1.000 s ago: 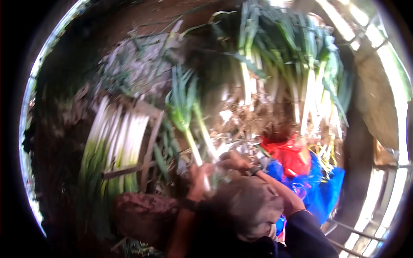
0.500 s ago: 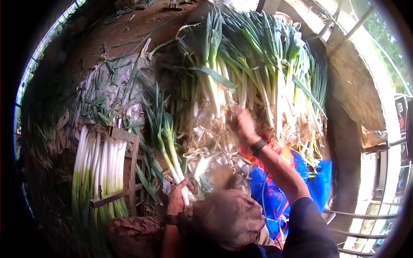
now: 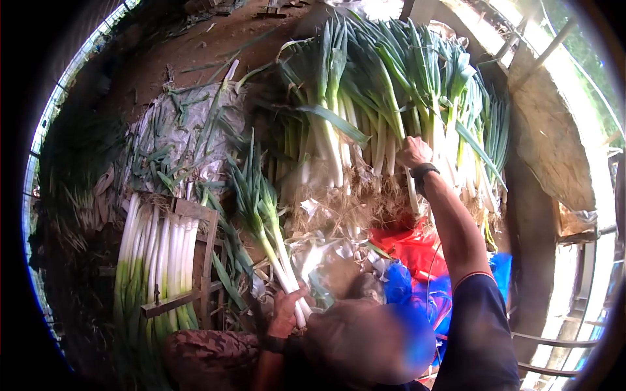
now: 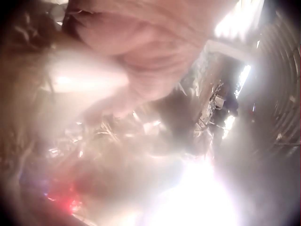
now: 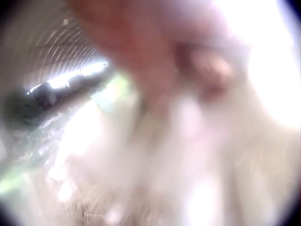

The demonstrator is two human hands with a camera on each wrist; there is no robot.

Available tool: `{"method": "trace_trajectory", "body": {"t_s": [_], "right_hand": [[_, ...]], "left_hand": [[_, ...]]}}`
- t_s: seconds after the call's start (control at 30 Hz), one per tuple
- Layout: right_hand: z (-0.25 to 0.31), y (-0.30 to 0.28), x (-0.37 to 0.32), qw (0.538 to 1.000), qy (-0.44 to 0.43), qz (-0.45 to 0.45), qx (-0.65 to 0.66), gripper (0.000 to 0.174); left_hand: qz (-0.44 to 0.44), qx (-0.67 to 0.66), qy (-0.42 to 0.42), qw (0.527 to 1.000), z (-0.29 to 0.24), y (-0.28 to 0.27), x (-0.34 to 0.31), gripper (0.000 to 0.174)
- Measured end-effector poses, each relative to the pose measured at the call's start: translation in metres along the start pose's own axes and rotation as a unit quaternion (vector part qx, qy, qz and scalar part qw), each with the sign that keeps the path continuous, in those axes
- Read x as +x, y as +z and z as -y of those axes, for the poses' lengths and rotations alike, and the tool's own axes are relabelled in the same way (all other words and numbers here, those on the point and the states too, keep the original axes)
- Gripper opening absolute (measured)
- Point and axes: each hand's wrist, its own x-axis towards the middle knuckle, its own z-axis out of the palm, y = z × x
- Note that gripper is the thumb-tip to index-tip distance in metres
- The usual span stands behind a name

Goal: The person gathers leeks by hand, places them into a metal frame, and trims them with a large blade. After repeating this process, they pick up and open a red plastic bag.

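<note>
In the head view my left hand (image 3: 284, 314) grips two leeks (image 3: 279, 260) low on their white stems, their green leaves fanning out away from me. The left wrist view shows this hand (image 4: 146, 52) close up, with a blurred white stem (image 4: 87, 80) against its fingers. My right arm stretches out to the large heap of leeks (image 3: 352, 124). There the right hand (image 3: 415, 152), fingers curled, grips a leek (image 3: 412, 190) whose white lower stem shows below the fist. Blur covers most of the right wrist view, where the hand (image 5: 155, 52) is over pale stems.
At the left, a row of leeks (image 3: 160, 244) lies in a wooden frame (image 3: 207, 260). Leaf scraps lie on a pale sheet (image 3: 189, 124) beyond it. Red plastic (image 3: 414, 246) and blue plastic (image 3: 398, 283) lie below the heap. A low wall (image 3: 531, 195) runs along the right.
My right hand has left the area near the left hand and moved out and right into the leek heap, onto a stem. The left hand still holds its leeks near my lap.
</note>
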Motion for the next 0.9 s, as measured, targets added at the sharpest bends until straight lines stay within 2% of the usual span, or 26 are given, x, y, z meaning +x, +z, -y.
{"method": "trace_trajectory", "body": {"t_s": [0.03,0.1,0.13,0.2,0.23,0.27,0.3,0.33,0.37,0.4,0.43,0.47,0.5,0.53,0.57,0.6,0.63,0.67,0.73,0.77,0.83,0.87,0.9], "right_hand": [[-0.003,0.005,0.001,1.000,-0.001,-0.004,0.003,0.021],[-0.005,0.022,0.003,0.996,0.009,-0.084,0.031,0.021],[-0.003,0.021,-0.001,0.996,0.011,-0.056,0.072,0.029],[0.001,0.022,-0.009,0.988,0.033,-0.101,0.113,0.026],[0.006,0.024,-0.015,0.979,0.016,-0.172,0.109,0.025],[0.005,0.023,-0.022,0.979,0.014,-0.171,0.107,0.025],[0.002,0.022,-0.031,0.958,0.014,-0.082,0.276,0.024],[0.003,0.016,-0.043,0.901,0.013,0.010,0.434,0.024],[0.002,0.020,-0.051,0.876,-0.021,0.079,0.475,0.025],[-0.003,0.030,-0.070,0.836,-0.128,0.079,0.528,0.026],[0.011,0.015,-0.099,0.842,-0.091,0.096,0.522,0.026],[0.018,0.018,-0.121,0.781,-0.091,0.144,0.601,0.026],[0.030,0.028,-0.138,0.749,-0.059,0.186,0.633,0.032],[0.035,0.052,-0.153,0.740,-0.059,0.208,0.637,0.045],[0.051,0.046,-0.184,0.647,-0.093,0.262,0.710,0.059],[0.059,0.075,-0.204,0.618,-0.129,0.248,0.735,0.072],[0.066,0.083,-0.220,0.627,-0.155,0.291,0.706,0.073],[0.082,0.077,-0.232,0.691,-0.123,0.371,0.608,0.063],[0.107,0.086,-0.265,0.610,-0.140,0.406,0.666,0.049],[0.112,0.087,-0.270,0.603,-0.140,0.413,0.668,0.049],[0.120,0.089,-0.274,0.580,-0.137,0.494,0.633,0.052],[0.122,0.082,-0.272,0.577,-0.138,0.497,0.634,0.052],[0.118,0.073,-0.267,0.616,-0.205,0.481,0.589,0.053]], "left_hand": [[-0.003,0.009,0.000,1.000,-0.003,0.004,-0.002,0.023],[0.001,0.009,0.011,1.000,-0.003,0.003,-0.005,0.024],[0.007,0.008,0.015,1.000,-0.004,0.005,-0.008,0.025],[0.013,-0.018,0.014,1.000,-0.008,0.005,-0.018,0.025],[0.002,-0.003,0.014,1.000,-0.005,0.002,-0.020,0.026],[-0.008,0.012,0.014,1.000,-0.003,-0.001,-0.023,0.026],[-0.015,-0.002,0.020,1.000,0.000,-0.002,-0.024,0.027],[-0.014,-0.003,0.020,1.000,-0.006,0.003,-0.029,0.027],[-0.014,0.009,0.022,1.000,-0.018,0.012,-0.036,0.029],[-0.014,0.021,0.022,0.999,-0.025,0.019,-0.040,0.030],[-0.012,0.022,0.020,0.999,-0.028,0.023,-0.039,0.030],[-0.006,0.026,0.028,0.999,-0.031,0.026,-0.039,0.031],[0.000,0.031,0.037,0.999,-0.033,0.029,-0.038,0.032],[-0.001,0.032,0.036,0.999,-0.037,0.034,-0.036,0.032],[0.004,0.051,0.068,0.996,-0.040,0.041,-0.035,0.032],[0.007,0.070,0.100,0.992,-0.041,0.044,-0.038,0.032],[-0.004,0.079,0.102,0.992,-0.034,0.040,-0.029,0.032],[0.014,0.065,0.087,0.994,-0.029,0.036,-0.021,0.032],[0.040,0.049,0.042,0.997,-0.026,0.030,-0.022,0.030],[0.059,0.065,0.000,0.996,-0.030,0.030,-0.027,0.028],[0.054,0.052,-0.003,0.997,-0.032,0.027,-0.043,0.026],[0.060,0.037,-0.004,0.998,-0.032,0.026,-0.047,0.024],[0.093,0.249,0.230,0.936,-0.019,0.018,-0.050,0.018]]}}
